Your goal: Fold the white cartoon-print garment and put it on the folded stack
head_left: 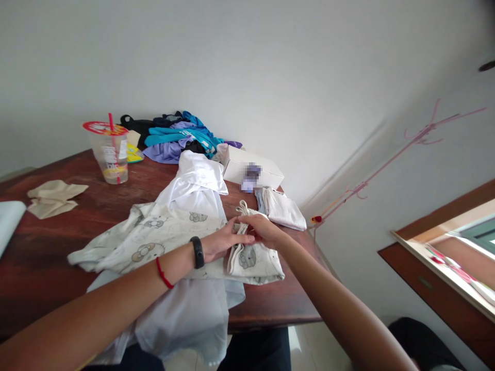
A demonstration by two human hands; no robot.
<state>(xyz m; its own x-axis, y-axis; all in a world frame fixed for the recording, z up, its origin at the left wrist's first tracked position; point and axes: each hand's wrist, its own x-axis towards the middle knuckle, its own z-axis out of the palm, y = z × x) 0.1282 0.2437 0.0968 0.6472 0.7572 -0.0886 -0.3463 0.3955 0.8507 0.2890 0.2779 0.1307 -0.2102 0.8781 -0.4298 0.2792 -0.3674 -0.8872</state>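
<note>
Off-white cartoon-print pants (174,226) with grey cat faces lie across the table, their right part folded over. A looped drawstring (242,208) sticks up at the folded part. My left hand (221,241), wearing a black wristband and a red cord, is closed on the pants near the fold. Close against it, my right hand (265,230) pinches the same folded fabric below the drawstring; some fingertips are hidden. Beneath the pants, a white satiny garment (189,188) spreads toward the back, and pale fabric (181,314) hangs over the front edge.
A lidded plastic cup (112,154) with a straw and a crumpled napkin (56,197) stand left. Behind are piled blue and purple clothes (181,136), a white box (251,167) and folded white cloth (284,208). A pink coat stand (386,165) leans into view right.
</note>
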